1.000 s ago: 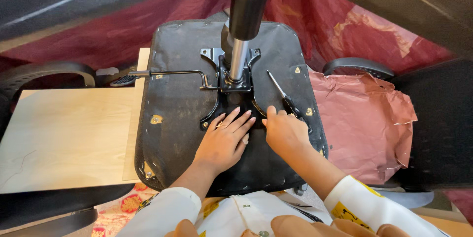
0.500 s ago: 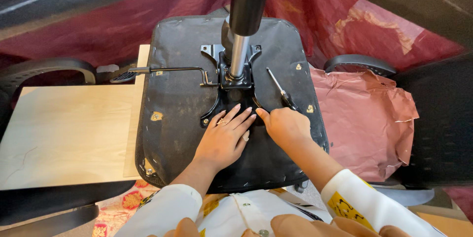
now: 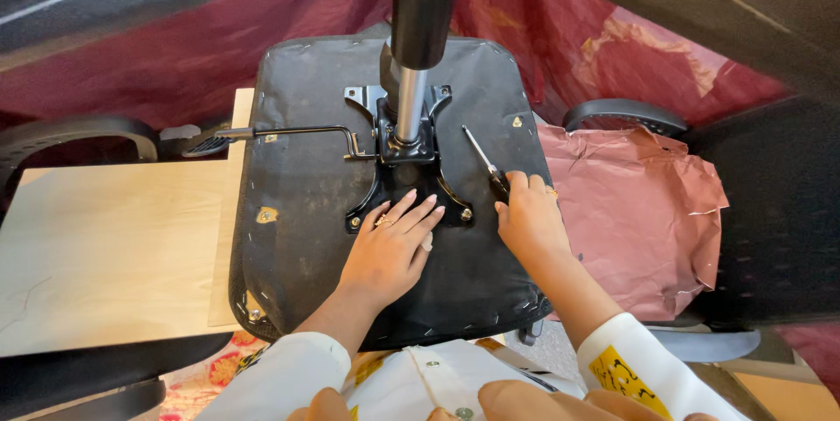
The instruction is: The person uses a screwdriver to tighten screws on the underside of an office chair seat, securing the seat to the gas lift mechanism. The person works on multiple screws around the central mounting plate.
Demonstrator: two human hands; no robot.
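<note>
An upturned black chair seat (image 3: 306,211) lies in front of me with its metal mounting plate (image 3: 404,158) and the black gas cylinder (image 3: 422,10) standing up from it. My left hand (image 3: 385,250) lies flat on the seat, fingers spread, fingertips touching the plate's lower edge. My right hand (image 3: 529,220) is closed around the dark handle of a screwdriver (image 3: 481,157), whose thin shaft points up and left over the seat, right of the plate. A lever rod (image 3: 289,134) runs left from the plate.
A light wooden board (image 3: 105,246) lies to the left of the seat. Crumpled pink paper (image 3: 639,211) sits to the right, with a black armrest (image 3: 621,113) behind it and another armrest (image 3: 70,132) at far left. Dark red cloth hangs behind.
My right hand with the screwdriver has slid a little down and to the right along the seat. My left hand has stayed flat by the plate.
</note>
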